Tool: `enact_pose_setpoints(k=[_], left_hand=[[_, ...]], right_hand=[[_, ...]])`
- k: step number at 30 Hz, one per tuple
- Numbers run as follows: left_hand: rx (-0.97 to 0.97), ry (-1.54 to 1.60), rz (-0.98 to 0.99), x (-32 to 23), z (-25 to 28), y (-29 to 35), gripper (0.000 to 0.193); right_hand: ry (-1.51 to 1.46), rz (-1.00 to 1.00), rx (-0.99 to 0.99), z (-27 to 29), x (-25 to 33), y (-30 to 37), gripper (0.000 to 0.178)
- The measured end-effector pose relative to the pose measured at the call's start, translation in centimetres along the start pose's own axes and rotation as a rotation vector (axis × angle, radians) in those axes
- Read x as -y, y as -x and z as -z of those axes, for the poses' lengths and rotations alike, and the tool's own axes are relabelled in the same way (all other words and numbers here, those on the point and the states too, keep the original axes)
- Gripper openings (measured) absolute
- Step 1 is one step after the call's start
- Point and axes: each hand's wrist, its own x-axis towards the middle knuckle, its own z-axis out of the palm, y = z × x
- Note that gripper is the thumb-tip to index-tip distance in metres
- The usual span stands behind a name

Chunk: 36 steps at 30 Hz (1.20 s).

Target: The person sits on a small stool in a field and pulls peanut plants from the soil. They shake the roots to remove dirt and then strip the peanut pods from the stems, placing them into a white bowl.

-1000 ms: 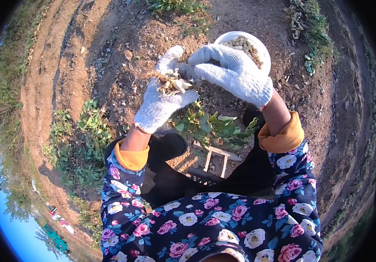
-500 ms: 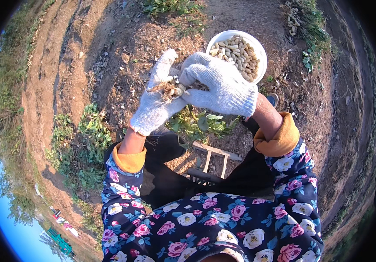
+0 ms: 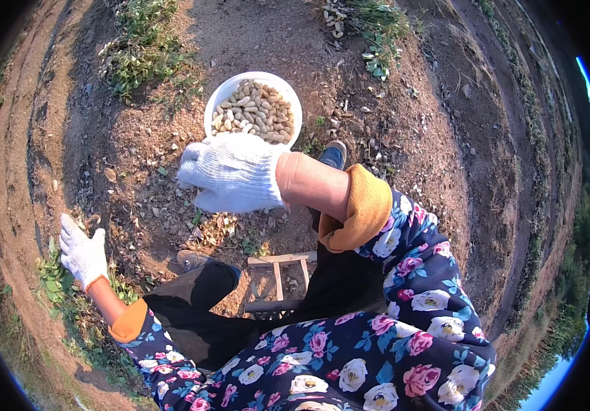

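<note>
While both hands wear white knit gloves, they differ in position and in grip. The right hand (image 3: 233, 175) is in front of the body, back uppermost, its fingers pointing left and partly curled; their undersides are hidden, so whether it grasps anything cannot be told. It overlaps the near rim of a white bucket (image 3: 224, 89) in view; contact between the two cannot be confirmed. The bucket stands on the soil (image 3: 151, 137) ahead of the person and holds many pale peanuts (image 3: 257, 109). The left hand (image 3: 84, 257) is out to the left, well apart from the right, released, with fingers extended and thumb spread. It is just beside leafy plants (image 3: 55, 282) on the ground; touching cannot be determined. Farther ahead, a green clump (image 3: 148, 58) lies left of the bucket and a bundle (image 3: 380, 41) with pods (image 3: 334, 20) lies to its right. A wooden frame (image 3: 278, 274) is between the legs, which are in dark trousers (image 3: 192, 301). One shoe (image 3: 335, 154) shows beside the right wrist. The sleeves (image 3: 421, 274) are floral with orange cuffs (image 3: 360, 209).
</note>
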Motion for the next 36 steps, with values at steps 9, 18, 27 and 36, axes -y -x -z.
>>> enact_pose_setpoints(k=[9,18,27,36], left_hand=[[-0.139,0.488,-1.022,-20.7,-0.8,4.0,0.060],[-0.100,0.653,-1.032,-35.1,-3.2,5.6,0.060],[-0.103,0.643,-0.991,-35.4,-3.4,5.3,0.041],[-0.091,0.642,-1.000,-35.7,-3.3,5.1,0.041]], right_hand=[[0.255,-1.012,-0.086,3.6,-26.6,13.6,0.050],[0.210,-1.566,-0.415,5.8,-42.8,25.6,0.055],[-0.405,-1.490,-1.171,3.5,-52.3,24.2,0.091],[0.228,-1.265,-0.412,-0.7,-47.1,27.5,0.030]])
